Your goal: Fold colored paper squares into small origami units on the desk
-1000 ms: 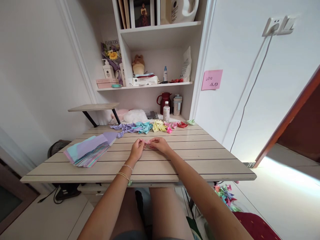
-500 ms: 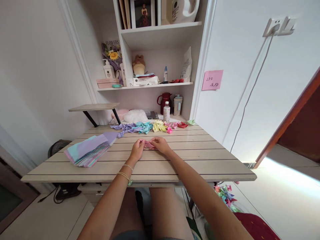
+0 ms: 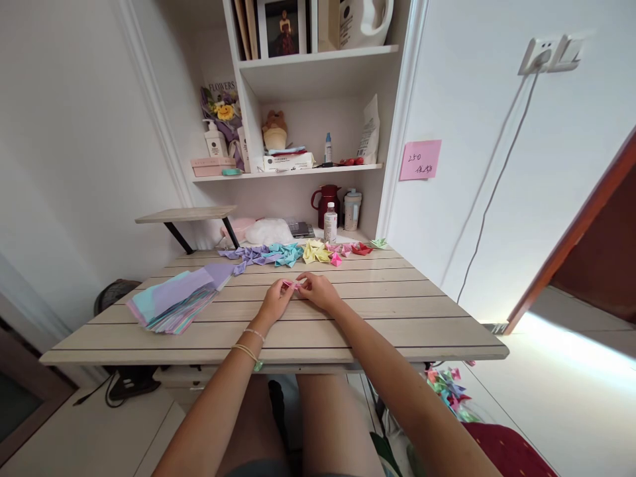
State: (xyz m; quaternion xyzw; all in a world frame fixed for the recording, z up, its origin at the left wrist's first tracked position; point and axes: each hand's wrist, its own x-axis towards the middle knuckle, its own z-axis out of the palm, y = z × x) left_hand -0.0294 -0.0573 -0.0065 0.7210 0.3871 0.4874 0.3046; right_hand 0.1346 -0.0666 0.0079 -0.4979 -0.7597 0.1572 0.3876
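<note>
A small piece of pink folded paper (image 3: pixel 292 285) is held just above the middle of the table (image 3: pixel 397 331). My left hand (image 3: pixel 276 299) pinches its left end, while the fingers of my right hand (image 3: pixel 318 289) are closed on its right side. Fingers cover much of the paper, so its exact folds are hard to make out. Beyond my hands lies a row of folded paper pieces: purple (image 3: pixel 251 255), blue (image 3: pixel 285 254), yellow (image 3: pixel 315 251), pink (image 3: pixel 336 259), red (image 3: pixel 361 249) and green (image 3: pixel 379 243).
Left of my hands a fanned stack of coloured paper sheets (image 3: pixel 179 298) rests on the table. Behind the row stand a bottle (image 3: pixel 330 223), a dark red jug (image 3: pixel 326 204) and a tumbler (image 3: pixel 352 209). A small raised shelf (image 3: pixel 186 214) is at the back left.
The pink paper showed wider between my hands half a second ago and now looks narrower. My left hand has tilted slightly to the right, and both hands remain on the paper.
</note>
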